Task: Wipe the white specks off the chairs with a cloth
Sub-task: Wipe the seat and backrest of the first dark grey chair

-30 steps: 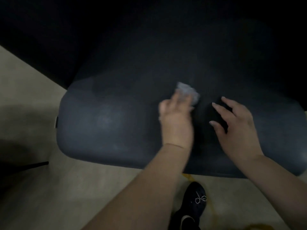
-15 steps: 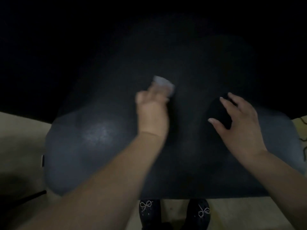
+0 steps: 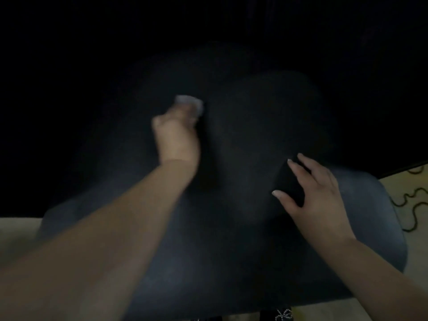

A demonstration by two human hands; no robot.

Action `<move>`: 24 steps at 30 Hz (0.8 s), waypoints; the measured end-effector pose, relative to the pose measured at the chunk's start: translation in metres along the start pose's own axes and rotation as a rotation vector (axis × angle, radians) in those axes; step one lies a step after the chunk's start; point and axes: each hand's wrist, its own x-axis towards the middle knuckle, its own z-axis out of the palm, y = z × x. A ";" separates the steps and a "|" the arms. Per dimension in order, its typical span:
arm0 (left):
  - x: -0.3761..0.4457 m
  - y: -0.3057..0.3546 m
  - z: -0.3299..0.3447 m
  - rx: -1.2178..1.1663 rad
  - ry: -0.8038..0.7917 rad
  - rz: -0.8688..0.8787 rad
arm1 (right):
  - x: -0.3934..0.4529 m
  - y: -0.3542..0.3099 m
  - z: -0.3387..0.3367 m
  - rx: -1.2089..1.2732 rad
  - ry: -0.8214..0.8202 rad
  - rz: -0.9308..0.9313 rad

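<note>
Only the head view here, so that's all I've got. The left hand is bunched around a small pale cloth, which pokes out just past the fingertips and presses on the dark chair seat toward its shadowy back part. The right hand sits off to the side of the cloth, fingers spread loose and holding nothing, resting on or just above the seat (too dim to say which).

What could go wrong, I reckon: the far side of the cloth is nearly black, so white specks there could get skipped simply because nobody can see them. I can't make out a single speck myself. The cloth is also a tiny wad with only a bit sticking out, so it could slip back into the fist and leave bare fingers rubbing the seat.

Compared with a second ago, the cloth hand has travelled further up the seat and leftward, away from the free hand, which has stayed roughly put. The view has also tipped down, so less floor shows at left.
</note>
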 end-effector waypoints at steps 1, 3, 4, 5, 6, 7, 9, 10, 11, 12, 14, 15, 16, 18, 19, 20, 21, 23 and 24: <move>-0.015 0.005 0.024 -0.019 -0.049 0.051 | 0.000 0.000 0.000 0.008 0.003 0.001; -0.047 0.014 0.050 0.127 -0.296 0.326 | 0.000 0.000 0.000 0.014 0.000 0.000; -0.060 0.013 0.056 0.226 -0.415 0.488 | 0.000 0.000 -0.001 0.009 -0.004 -0.004; -0.061 0.010 0.056 0.352 -0.493 0.619 | 0.000 -0.001 -0.002 0.005 -0.006 -0.012; -0.057 0.007 0.052 0.412 -0.532 0.708 | 0.000 -0.001 -0.003 0.007 -0.008 -0.016; -0.051 0.007 0.045 0.434 -0.543 0.689 | 0.001 -0.001 -0.004 0.017 -0.010 -0.017; -0.048 0.004 0.026 0.452 -0.514 0.628 | 0.000 -0.002 -0.006 0.041 -0.009 -0.013; -0.053 0.001 0.017 0.444 -0.499 0.579 | -0.001 -0.003 -0.007 0.051 -0.005 -0.007; -0.065 -0.004 0.009 0.449 -0.491 0.546 | -0.003 -0.005 -0.008 0.059 0.005 -0.001; -0.081 -0.007 0.002 0.451 -0.487 0.525 | -0.004 -0.007 -0.009 0.065 0.022 0.002; -0.114 -0.012 -0.012 0.389 -0.554 0.416 | -0.007 -0.012 -0.011 0.091 0.066 0.005; -0.127 -0.014 -0.018 0.344 -0.614 0.348 | -0.009 -0.015 -0.012 0.118 0.077 0.016; -0.135 -0.016 -0.022 0.299 -0.668 0.288 | -0.011 -0.019 -0.012 0.154 0.078 0.036; -0.138 -0.016 -0.029 0.209 -0.728 0.192 | -0.013 -0.028 -0.012 0.239 0.060 0.084; -0.136 -0.014 -0.032 0.132 -0.747 0.141 | -0.013 -0.034 -0.011 0.275 0.045 0.099; -0.132 -0.011 -0.036 0.058 -0.751 0.093 | -0.012 -0.039 -0.009 0.297 0.028 0.104; -0.128 -0.010 -0.040 0.005 -0.729 0.053 | -0.012 -0.046 -0.007 0.303 0.010 0.102; -0.119 -0.011 -0.049 -0.006 -0.623 0.026 | -0.010 -0.059 -0.002 0.285 -0.022 0.101; -0.114 -0.013 -0.056 0.047 -0.559 0.056 | -0.009 -0.066 0.002 0.263 -0.034 0.108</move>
